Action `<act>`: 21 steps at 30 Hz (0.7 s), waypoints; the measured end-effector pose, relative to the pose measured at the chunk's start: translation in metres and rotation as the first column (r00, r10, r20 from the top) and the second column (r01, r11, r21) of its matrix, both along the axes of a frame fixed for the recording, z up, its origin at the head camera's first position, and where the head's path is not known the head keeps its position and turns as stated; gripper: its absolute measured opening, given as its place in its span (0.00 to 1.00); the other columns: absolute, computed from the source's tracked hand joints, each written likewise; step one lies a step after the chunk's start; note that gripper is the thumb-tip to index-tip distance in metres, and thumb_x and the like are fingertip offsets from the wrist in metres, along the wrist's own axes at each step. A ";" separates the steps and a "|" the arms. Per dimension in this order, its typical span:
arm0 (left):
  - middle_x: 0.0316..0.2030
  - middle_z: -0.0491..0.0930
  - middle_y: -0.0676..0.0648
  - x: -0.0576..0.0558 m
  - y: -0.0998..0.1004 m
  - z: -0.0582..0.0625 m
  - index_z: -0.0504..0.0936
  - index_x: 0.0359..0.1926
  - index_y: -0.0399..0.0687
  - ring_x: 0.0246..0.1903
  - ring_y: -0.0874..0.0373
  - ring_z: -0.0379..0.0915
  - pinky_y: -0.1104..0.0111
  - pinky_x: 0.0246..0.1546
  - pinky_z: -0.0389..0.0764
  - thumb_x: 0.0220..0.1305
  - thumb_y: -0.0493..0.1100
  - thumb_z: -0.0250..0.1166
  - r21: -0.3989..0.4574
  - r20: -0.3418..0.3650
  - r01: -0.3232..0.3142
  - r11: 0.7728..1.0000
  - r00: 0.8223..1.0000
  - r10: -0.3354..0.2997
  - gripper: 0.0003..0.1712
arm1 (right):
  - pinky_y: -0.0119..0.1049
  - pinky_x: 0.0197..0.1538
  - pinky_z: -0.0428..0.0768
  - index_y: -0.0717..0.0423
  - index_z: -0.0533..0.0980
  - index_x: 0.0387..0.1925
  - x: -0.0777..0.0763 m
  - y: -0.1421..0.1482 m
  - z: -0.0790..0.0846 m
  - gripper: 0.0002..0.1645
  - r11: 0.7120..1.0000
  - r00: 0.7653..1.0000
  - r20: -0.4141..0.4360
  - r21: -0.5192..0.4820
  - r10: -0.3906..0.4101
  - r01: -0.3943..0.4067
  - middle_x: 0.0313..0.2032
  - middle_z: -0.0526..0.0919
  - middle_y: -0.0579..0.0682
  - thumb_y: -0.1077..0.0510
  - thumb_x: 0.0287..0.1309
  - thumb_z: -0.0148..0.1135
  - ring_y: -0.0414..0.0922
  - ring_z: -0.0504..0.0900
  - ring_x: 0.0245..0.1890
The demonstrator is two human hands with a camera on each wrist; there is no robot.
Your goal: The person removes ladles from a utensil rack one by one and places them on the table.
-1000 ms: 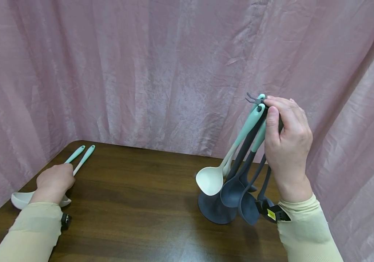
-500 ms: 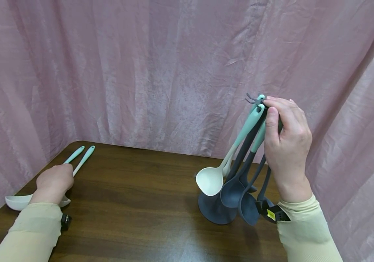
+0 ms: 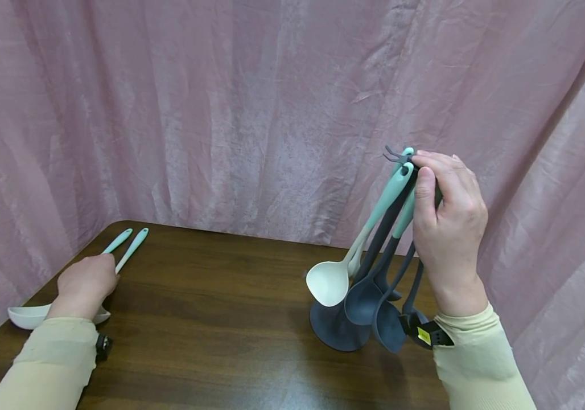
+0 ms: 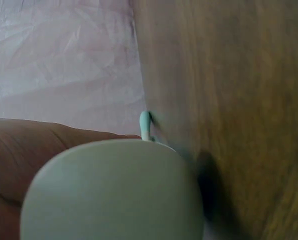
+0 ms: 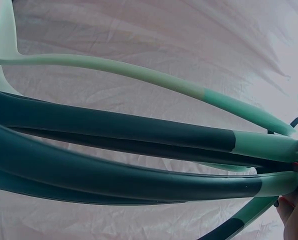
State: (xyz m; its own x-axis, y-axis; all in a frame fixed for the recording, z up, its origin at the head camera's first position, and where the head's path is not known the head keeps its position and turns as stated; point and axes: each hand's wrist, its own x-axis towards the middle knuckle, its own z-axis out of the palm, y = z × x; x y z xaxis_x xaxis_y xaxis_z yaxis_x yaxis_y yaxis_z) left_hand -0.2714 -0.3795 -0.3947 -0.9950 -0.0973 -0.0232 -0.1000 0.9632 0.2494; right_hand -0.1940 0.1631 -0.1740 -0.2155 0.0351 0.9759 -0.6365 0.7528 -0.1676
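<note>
At the table's left, my left hand point(image 3: 86, 280) is curled over two pale utensils with mint handles. The white ladle point(image 3: 28, 317) pokes out left of the wrist; the other white utensil point(image 3: 102, 315) shows a bowl edge on the right. My fingers underneath are hidden. The left wrist view is largely filled by a pale rounded bowl point(image 4: 114, 190). On the right, my right hand point(image 3: 451, 219) grips the top of a dark utensil stand point(image 3: 340, 333), thumb in front. From its hooks hang a white ladle point(image 3: 328, 283), a dark ladle point(image 3: 364, 302) and several other dark utensils.
The brown wooden table point(image 3: 210, 307) runs between the two hands. A pink curtain point(image 3: 272, 114) hangs behind and at both sides. Forked hooks point(image 3: 395, 155) stick out at the stand's top, left of my right hand.
The ladle bowl by my left wrist shifted slightly left and down between the first two frames. My left hand has barely moved. The right hand and stand stay put.
</note>
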 end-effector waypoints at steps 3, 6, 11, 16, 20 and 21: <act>0.24 0.76 0.39 0.000 0.004 0.003 0.79 0.29 0.40 0.23 0.44 0.72 0.53 0.17 0.70 0.63 0.38 0.62 -0.007 -0.037 -0.001 1.000 0.999 0.001 0.07 | 0.44 0.68 0.66 0.65 0.84 0.47 0.001 0.000 0.000 0.17 1.000 1.000 -0.002 0.000 0.002 -0.002 0.47 0.86 0.58 0.59 0.71 0.52 0.55 0.81 0.53; 0.25 0.76 0.39 0.001 0.008 0.006 0.79 0.30 0.39 0.23 0.43 0.72 0.52 0.17 0.70 0.65 0.40 0.64 -0.010 -0.057 0.000 1.000 0.998 0.000 0.09 | 0.44 0.68 0.66 0.65 0.84 0.47 0.001 0.000 0.001 0.17 1.000 1.000 -0.004 0.001 0.005 -0.005 0.47 0.86 0.58 0.59 0.71 0.52 0.55 0.81 0.53; 0.26 0.76 0.38 0.002 0.020 0.015 0.77 0.35 0.38 0.25 0.42 0.73 0.53 0.18 0.71 0.68 0.44 0.64 -0.007 -0.098 0.017 1.000 0.995 -0.018 0.12 | 0.44 0.68 0.66 0.64 0.84 0.47 0.001 0.000 0.002 0.17 1.000 1.000 -0.006 0.002 0.008 -0.008 0.48 0.86 0.58 0.59 0.72 0.52 0.55 0.81 0.53; 0.39 0.79 0.30 0.003 0.040 0.028 0.77 0.51 0.35 0.35 0.34 0.77 0.47 0.25 0.74 0.69 0.47 0.63 -0.004 -0.147 0.046 0.999 0.988 -0.046 0.20 | 0.43 0.68 0.66 0.63 0.84 0.47 -0.001 0.001 0.001 0.17 1.000 1.000 -0.003 0.007 0.000 0.000 0.48 0.86 0.57 0.58 0.72 0.52 0.54 0.81 0.54; 0.59 0.73 0.27 0.004 0.061 0.039 0.72 0.64 0.34 0.55 0.27 0.70 0.38 0.40 0.75 0.72 0.51 0.60 -0.020 -0.178 0.088 0.996 0.980 -0.091 0.29 | 0.44 0.68 0.66 0.63 0.84 0.48 -0.003 0.003 -0.001 0.17 1.000 1.000 0.003 0.010 -0.003 0.003 0.48 0.86 0.57 0.59 0.72 0.52 0.54 0.81 0.54; 0.61 0.72 0.27 0.004 0.065 0.041 0.71 0.65 0.34 0.57 0.28 0.69 0.37 0.42 0.75 0.72 0.51 0.60 -0.018 -0.186 0.098 0.995 0.977 -0.100 0.30 | 0.44 0.68 0.66 0.63 0.84 0.48 -0.003 0.003 -0.002 0.17 1.000 1.000 0.004 0.010 -0.003 0.003 0.48 0.86 0.57 0.59 0.72 0.52 0.54 0.81 0.54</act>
State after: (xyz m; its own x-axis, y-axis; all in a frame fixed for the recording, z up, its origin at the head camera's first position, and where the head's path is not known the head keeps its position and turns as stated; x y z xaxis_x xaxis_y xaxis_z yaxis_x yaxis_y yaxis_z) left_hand -0.2671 -0.3142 -0.3533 -0.9865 0.0022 0.1640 0.0432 0.9681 0.2466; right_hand -0.1970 0.1664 -0.1758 -0.2192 0.0262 0.9753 -0.6338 0.7562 -0.1627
